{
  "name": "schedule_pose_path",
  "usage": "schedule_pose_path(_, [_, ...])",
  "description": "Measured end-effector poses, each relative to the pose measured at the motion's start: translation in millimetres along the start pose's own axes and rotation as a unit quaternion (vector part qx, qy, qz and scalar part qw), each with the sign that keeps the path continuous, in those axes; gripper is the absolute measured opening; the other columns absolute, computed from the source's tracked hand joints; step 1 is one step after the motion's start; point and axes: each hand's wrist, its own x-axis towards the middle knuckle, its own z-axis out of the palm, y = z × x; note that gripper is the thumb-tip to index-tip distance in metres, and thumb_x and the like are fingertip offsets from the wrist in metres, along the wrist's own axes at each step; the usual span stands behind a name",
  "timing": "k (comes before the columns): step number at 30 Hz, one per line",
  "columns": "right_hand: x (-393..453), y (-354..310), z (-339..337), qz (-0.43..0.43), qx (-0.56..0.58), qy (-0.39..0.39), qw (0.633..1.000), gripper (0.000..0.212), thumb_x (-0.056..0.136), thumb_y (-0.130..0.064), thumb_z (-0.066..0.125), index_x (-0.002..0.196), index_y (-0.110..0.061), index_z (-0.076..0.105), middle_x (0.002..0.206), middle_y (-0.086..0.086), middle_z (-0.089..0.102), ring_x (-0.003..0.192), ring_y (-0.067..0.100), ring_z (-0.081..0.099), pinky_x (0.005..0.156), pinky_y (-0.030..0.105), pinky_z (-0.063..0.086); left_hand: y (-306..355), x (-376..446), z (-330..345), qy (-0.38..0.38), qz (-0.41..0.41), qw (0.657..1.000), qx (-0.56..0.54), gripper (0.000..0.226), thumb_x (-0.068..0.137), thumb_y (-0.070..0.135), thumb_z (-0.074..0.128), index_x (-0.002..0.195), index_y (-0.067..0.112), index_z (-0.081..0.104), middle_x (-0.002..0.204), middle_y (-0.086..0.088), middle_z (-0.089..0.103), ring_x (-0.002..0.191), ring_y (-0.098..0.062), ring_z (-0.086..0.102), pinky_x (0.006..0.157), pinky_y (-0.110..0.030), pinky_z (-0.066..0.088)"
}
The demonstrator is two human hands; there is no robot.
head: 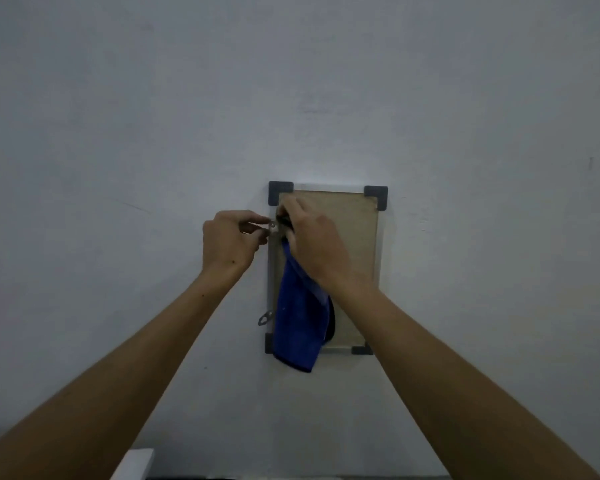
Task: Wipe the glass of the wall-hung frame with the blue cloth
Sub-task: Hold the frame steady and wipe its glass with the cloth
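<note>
At frame (369, 237), cloth (298, 317) in right grip (309, 244).

Small upright frame (369, 237) hanging on the wall, pale silvery rails, dark plastic corner caps, brownish tan panel inside, little metal hanger tabs sticking out on its left edge, blue cloth (298, 327) draped down its left half, fuzzy, folded, trailing past the bottom rail

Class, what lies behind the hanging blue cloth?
Behind the blue cloth lies the lower left of the grey-cornered frame; its beige panel and left rail are covered there.
</note>
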Motion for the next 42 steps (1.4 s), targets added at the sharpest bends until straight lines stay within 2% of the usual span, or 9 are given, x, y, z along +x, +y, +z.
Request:
schedule_pose_path(5, [-63,3,34,-0.006,-0.02,-0.076,0.997,0.02,0.093,-0.002,0.056,0.11,-0.012,0.056,0.092,0.004,0.062,0.067,0.017,0.057,0.064,0.032,0.055,-4,-12,-2,-0.018,0.006,0.998,-0.059,0.024,0.089,0.024,0.074,0.111,0.018,0.076,0.092,-0.002,0.077,0.078,-0.007,0.074,0.072,-0.029,0.063])
schedule_pose_path(10, [-133,-2,64,0.009,0.007,-0.163,0.987,0.014,0.094,-0.002,0.057,0.105,-0.01,0.057,0.096,0.006,0.062,0.072,0.019,0.057,0.067,0.036,0.055,-17,-41,5,-0.036,0.025,0.998,0.037,0.05,0.088,0.022,0.074,0.135,0.024,0.059,0.099,-0.002,0.077,0.079,-0.007,0.071,0.082,-0.029,0.061])
schedule_pose_path(16, [-172,-5,69,0.025,0.001,-0.223,0.975,0.019,0.088,0.001,0.059,0.106,-0.006,0.059,0.104,0.012,0.063,0.081,0.027,0.06,0.067,0.037,0.051,-39,-95,23,-0.064,0.023,0.993,0.095,0.063,0.084,0.02,0.077,0.142,0.026,0.052,0.089,0.0,0.076,0.073,-0.01,0.071,0.072,-0.029,0.062])
schedule_pose_path(19, [-171,-6,67,0.018,0.004,-0.221,0.975,0.02,0.09,0.0,0.059,0.109,-0.007,0.058,0.108,0.012,0.062,0.085,0.028,0.06,0.068,0.038,0.05,-45,-109,30,-0.057,-0.006,0.989,0.133,0.04,0.082,0.019,0.079,0.119,0.022,0.062,0.083,0.006,0.073,0.072,-0.009,0.071,0.065,-0.027,0.06])
schedule_pose_path(22, [-169,-4,64,0.001,-0.008,-0.22,0.976,0.025,0.092,-0.001,0.058,0.116,-0.008,0.057,0.111,0.011,0.06,0.09,0.027,0.06,0.072,0.039,0.053,-48,-113,33,-0.064,-0.045,0.985,0.151,0.023,0.082,0.02,0.079,0.097,0.021,0.06,0.08,0.009,0.07,0.069,-0.008,0.068,0.063,-0.034,0.06])
schedule_pose_path(24, [-173,3,59,0.01,-0.015,-0.21,0.978,0.028,0.094,-0.001,0.057,0.121,-0.009,0.057,0.113,0.01,0.06,0.092,0.026,0.06,0.074,0.037,0.055,-50,-114,34,-0.067,-0.046,0.984,0.156,0.021,0.083,0.021,0.078,0.095,0.02,0.06,0.082,0.007,0.071,0.068,-0.008,0.067,0.063,-0.036,0.061])
schedule_pose_path(29, [-192,39,31,0.061,-0.049,-0.21,0.975,0.017,0.091,0.001,0.056,0.103,-0.01,0.061,0.108,0.006,0.059,0.093,0.022,0.058,0.074,0.035,0.054,-55,-113,35,-0.078,-0.042,0.986,0.142,0.024,0.083,0.022,0.079,0.098,0.017,0.061,0.086,0.0,0.072,0.07,-0.012,0.067,0.065,-0.036,0.061])
schedule_pose_path(36, [-201,65,1,0.114,-0.055,-0.182,0.975,0.009,0.092,0.0,0.055,0.097,-0.006,0.059,0.103,0.007,0.059,0.086,0.025,0.057,0.072,0.037,0.052,-53,-108,33,-0.1,-0.058,0.98,0.162,0.029,0.083,0.027,0.079,0.102,0.02,0.058,0.085,-0.003,0.075,0.068,-0.017,0.068,0.065,-0.034,0.058])
schedule_pose_path(42, [-170,67,-18,0.171,-0.032,-0.051,0.984,0.003,0.096,-0.007,0.059,0.098,-0.005,0.059,0.094,0.008,0.057,0.074,0.021,0.058,0.065,0.031,0.054,-54,-107,32,-0.101,-0.061,0.979,0.167,0.029,0.082,0.028,0.08,0.1,0.022,0.058,0.072,0.002,0.073,0.059,-0.008,0.064,0.054,-0.02,0.046])
